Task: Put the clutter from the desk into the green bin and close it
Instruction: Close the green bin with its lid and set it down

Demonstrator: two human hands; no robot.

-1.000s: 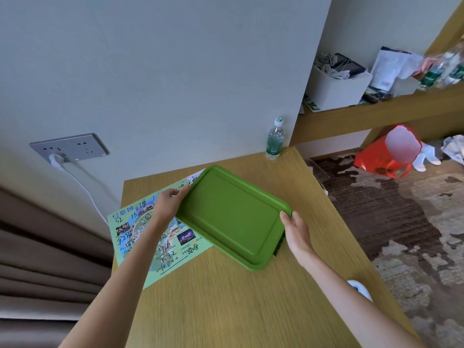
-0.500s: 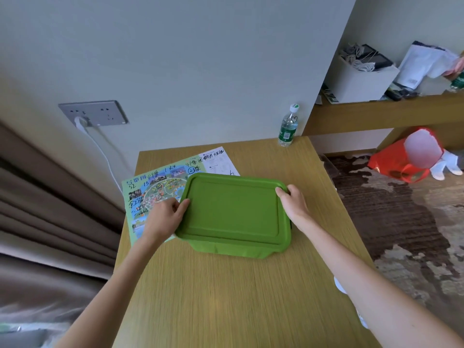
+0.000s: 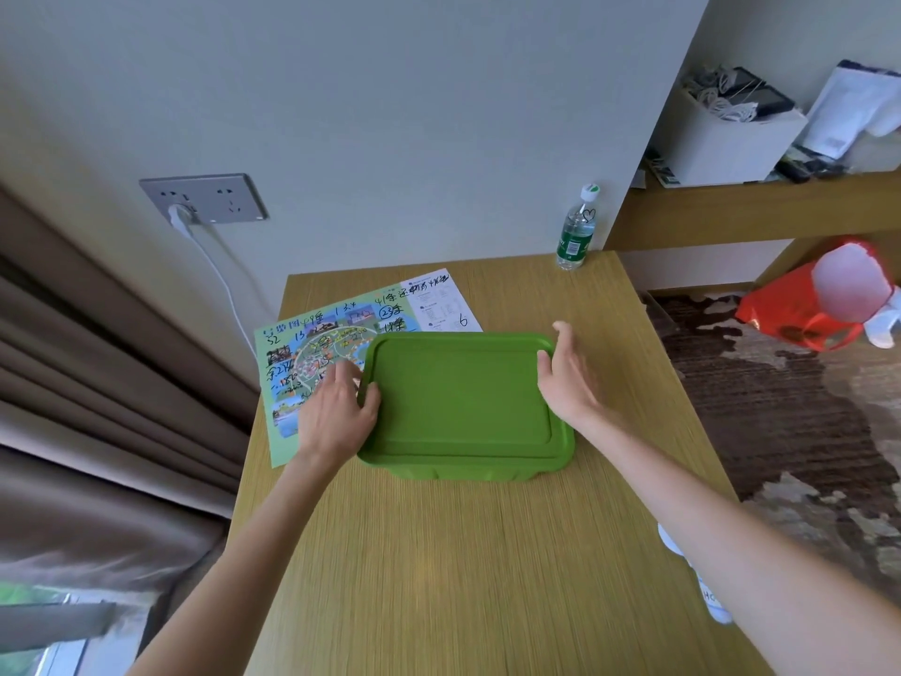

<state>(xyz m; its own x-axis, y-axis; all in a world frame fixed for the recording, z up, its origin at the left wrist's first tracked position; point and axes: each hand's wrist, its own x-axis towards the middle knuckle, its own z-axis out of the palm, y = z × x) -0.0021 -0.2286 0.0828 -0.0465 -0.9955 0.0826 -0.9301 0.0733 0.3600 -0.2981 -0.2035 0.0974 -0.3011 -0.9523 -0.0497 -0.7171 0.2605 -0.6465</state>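
The green bin (image 3: 463, 407) stands in the middle of the wooden desk (image 3: 478, 568) with its flat green lid on top. My left hand (image 3: 339, 409) rests at the bin's left edge, thumb touching the lid rim, fingers spread over the paper. Fingers open and slightly lifted, my right hand (image 3: 565, 378) hovers at the bin's right edge with the palm facing the lid. A colourful printed map sheet (image 3: 312, 353) with handwriting lies under the bin's left side.
A water bottle (image 3: 575, 231) stands at the desk's far right corner against the wall. A wall socket (image 3: 205, 200) with a white cable is behind left, curtains at the left. Shelf with a white box (image 3: 726, 134) and a red bag (image 3: 824, 304) lie to the right.
The bin was turned square to the desk and set down. My right hand has let go of the lid's far right corner and opened; my left hand has loosened at the left edge.
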